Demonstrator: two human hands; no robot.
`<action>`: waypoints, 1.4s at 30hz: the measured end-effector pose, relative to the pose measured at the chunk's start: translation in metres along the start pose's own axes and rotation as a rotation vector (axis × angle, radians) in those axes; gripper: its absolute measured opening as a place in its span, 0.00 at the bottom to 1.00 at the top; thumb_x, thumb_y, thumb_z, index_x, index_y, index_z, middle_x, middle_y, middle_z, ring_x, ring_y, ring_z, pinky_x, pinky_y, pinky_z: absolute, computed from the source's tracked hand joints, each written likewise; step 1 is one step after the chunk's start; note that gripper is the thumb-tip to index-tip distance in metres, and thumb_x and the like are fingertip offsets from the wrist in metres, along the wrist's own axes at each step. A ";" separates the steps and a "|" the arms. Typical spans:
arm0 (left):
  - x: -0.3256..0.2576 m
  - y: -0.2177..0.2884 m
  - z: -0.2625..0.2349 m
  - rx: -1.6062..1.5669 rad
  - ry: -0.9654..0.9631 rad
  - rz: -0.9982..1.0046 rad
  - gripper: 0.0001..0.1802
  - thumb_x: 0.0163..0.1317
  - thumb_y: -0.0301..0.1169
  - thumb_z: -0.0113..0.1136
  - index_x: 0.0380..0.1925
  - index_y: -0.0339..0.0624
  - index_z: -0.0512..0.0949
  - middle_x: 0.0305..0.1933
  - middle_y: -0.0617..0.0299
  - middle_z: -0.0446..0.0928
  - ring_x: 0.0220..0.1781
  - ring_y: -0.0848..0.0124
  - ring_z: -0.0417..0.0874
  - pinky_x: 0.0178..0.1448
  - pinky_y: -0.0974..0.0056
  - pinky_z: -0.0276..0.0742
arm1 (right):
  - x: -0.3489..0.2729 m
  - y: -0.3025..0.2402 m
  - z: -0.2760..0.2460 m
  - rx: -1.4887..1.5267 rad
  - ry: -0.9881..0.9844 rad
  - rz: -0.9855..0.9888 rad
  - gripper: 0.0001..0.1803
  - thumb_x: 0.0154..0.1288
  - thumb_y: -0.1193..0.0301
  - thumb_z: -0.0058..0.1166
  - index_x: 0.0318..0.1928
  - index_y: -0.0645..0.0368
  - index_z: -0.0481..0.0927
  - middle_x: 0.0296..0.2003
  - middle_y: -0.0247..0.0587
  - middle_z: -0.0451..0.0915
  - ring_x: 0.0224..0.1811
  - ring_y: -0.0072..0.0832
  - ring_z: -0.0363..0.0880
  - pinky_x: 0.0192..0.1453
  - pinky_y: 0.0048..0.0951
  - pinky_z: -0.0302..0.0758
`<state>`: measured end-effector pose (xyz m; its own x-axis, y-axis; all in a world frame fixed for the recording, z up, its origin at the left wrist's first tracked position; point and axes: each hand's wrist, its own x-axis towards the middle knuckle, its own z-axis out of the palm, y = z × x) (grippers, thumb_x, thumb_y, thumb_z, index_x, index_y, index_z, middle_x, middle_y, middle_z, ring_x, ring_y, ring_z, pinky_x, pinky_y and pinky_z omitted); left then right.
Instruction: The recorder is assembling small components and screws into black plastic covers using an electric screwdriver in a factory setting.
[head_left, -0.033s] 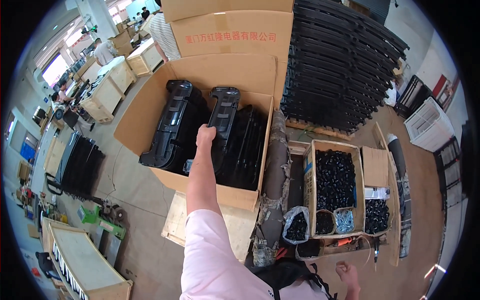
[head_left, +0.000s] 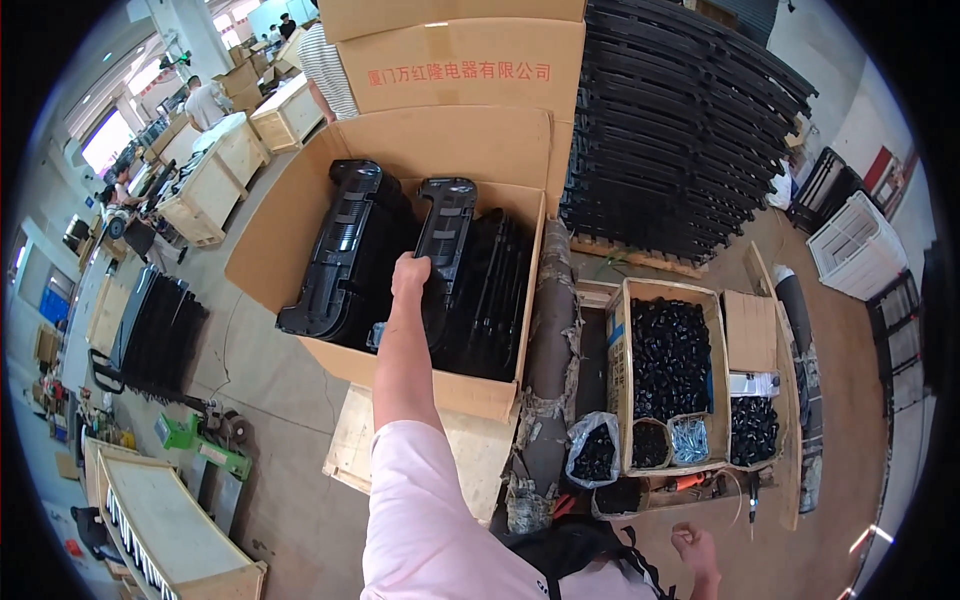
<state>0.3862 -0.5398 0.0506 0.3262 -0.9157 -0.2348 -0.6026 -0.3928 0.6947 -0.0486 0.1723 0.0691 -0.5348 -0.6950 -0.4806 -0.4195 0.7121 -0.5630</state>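
My left hand (head_left: 410, 270) reaches into a large cardboard box (head_left: 440, 382) and is closed on the edge of a long black plastic panel (head_left: 447, 222). That panel stands upright in the box, its top facing up. To its left is another stack of black plastic panels (head_left: 345, 240) with curved ends. More thin black panels (head_left: 497, 285) stand on edge along the box's right side. Low at the right, my right hand (head_left: 695, 550) hangs with curled fingers below the parts trays, and I see nothing in it.
Right of the box lies a worn padded roll (head_left: 547, 330). Beyond it, a wooden crate (head_left: 618, 400) holds small black parts, with silver screws (head_left: 690, 440) in a small tray. An orange-handled tool (head_left: 686, 482) lies below. Tall black panel stacks (head_left: 680, 140) rise behind.
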 end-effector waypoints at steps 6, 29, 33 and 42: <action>0.015 -0.031 0.032 -0.143 -0.046 -0.058 0.27 0.63 0.38 0.63 0.64 0.48 0.82 0.60 0.52 0.85 0.62 0.56 0.85 0.66 0.54 0.77 | 0.004 -0.002 0.007 -0.020 -0.038 0.064 0.14 0.62 0.70 0.63 0.48 0.62 0.88 0.37 0.42 0.89 0.40 0.28 0.88 0.48 0.31 0.83; 0.014 -0.047 0.012 0.279 0.290 0.553 0.22 0.62 0.38 0.70 0.54 0.44 0.83 0.58 0.49 0.80 0.62 0.49 0.79 0.65 0.50 0.76 | 0.047 0.003 0.030 -0.207 -0.197 0.005 0.17 0.61 0.63 0.65 0.48 0.57 0.87 0.40 0.44 0.90 0.45 0.36 0.90 0.53 0.35 0.84; -0.005 -0.001 -0.041 0.223 0.582 0.864 0.20 0.59 0.37 0.72 0.51 0.47 0.83 0.55 0.52 0.79 0.60 0.50 0.77 0.64 0.49 0.74 | 0.048 -0.005 0.030 -0.250 -0.208 0.050 0.17 0.61 0.63 0.65 0.49 0.56 0.88 0.41 0.44 0.90 0.45 0.36 0.90 0.52 0.36 0.83; 0.021 -0.018 -0.153 0.502 0.280 0.123 0.60 0.44 0.59 0.80 0.75 0.45 0.65 0.76 0.38 0.65 0.79 0.41 0.63 0.77 0.32 0.59 | 0.050 -0.007 0.036 -0.252 -0.229 0.029 0.18 0.63 0.61 0.66 0.50 0.57 0.88 0.43 0.43 0.90 0.46 0.35 0.90 0.53 0.35 0.84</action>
<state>0.5153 -0.5389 0.1372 0.3711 -0.9264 0.0631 -0.8970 -0.3401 0.2824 -0.0461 0.1286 0.0248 -0.3828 -0.6581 -0.6483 -0.5899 0.7142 -0.3767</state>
